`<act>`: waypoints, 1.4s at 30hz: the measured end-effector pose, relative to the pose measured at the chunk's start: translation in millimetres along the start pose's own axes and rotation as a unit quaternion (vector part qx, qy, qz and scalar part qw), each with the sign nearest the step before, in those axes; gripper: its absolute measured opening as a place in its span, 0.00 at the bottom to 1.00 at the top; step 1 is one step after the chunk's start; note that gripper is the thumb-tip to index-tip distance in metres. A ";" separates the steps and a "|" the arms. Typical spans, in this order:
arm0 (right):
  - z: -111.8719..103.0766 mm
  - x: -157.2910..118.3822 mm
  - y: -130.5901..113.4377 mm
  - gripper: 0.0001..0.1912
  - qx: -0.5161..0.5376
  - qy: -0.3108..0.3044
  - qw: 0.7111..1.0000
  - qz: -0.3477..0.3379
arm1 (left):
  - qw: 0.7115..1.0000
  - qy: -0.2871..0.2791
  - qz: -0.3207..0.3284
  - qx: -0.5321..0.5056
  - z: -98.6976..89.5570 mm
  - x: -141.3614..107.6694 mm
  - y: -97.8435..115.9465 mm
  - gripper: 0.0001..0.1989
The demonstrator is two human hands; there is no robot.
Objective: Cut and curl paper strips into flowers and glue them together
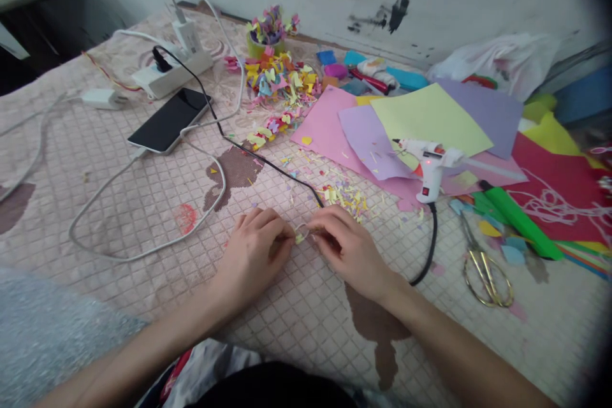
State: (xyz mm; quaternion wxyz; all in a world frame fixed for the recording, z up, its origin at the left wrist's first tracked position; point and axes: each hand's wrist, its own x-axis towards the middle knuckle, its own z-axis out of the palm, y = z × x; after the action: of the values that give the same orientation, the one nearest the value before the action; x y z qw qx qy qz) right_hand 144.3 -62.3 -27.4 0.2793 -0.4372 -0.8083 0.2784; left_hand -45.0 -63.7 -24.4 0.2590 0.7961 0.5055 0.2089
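The left hand point(258, 248) and the right hand point(351, 248) have their fingers pinched on a thin pale loop point(303, 229) between them, near the middle of the desk point(296, 312); being so small, it could slip or bend under uneven pressure. The black cord point(268, 162) passes by the right hand toward the lit glue gun point(433, 175), so a catching wrist could drag this gun. Far away, a yellow-green round holder point(255, 48) contains colourful paper curls point(272, 22); inside the far-right plastic bag point(497, 60), I cannot tell.
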 end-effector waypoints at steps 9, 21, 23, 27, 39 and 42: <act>3.8 4.8 -4.3 0.07 -0.077 -0.064 0.995 0.015 | 1.000 0.003 0.006 0.002 -0.4 -2.6 -0.1 0.04; -5.2 4.3 -15.5 0.06 0.080 0.017 0.996 0.044 | 0.991 0.029 0.013 -0.127 -5.7 -3.8 2.5 0.05; -6.6 3.7 -18.3 0.05 0.128 0.019 0.988 0.079 | 0.988 0.025 0.010 -0.153 -7.4 -5.2 3.6 0.05; -6.7 2.1 -21.7 0.02 0.224 0.012 0.965 0.132 | 0.981 0.021 0.002 -0.192 -10.2 -9.2 6.9 0.05; -12.2 -6.5 -30.7 0.02 0.267 0.028 0.955 0.124 | 0.973 -0.001 -0.005 -0.232 -15.9 -9.9 18.1 0.07; -13.2 -9.6 -31.1 0.02 0.276 0.041 0.953 0.122 | 0.970 -0.004 -0.009 -0.244 -14.8 -9.4 20.1 0.09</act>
State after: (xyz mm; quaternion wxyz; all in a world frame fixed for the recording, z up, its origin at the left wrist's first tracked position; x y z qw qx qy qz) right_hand 140.7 -82.2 1.3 0.3856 -0.4494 -0.6286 0.5042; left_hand -43.6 -76.4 -1.1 0.4493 0.7053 0.4451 0.3203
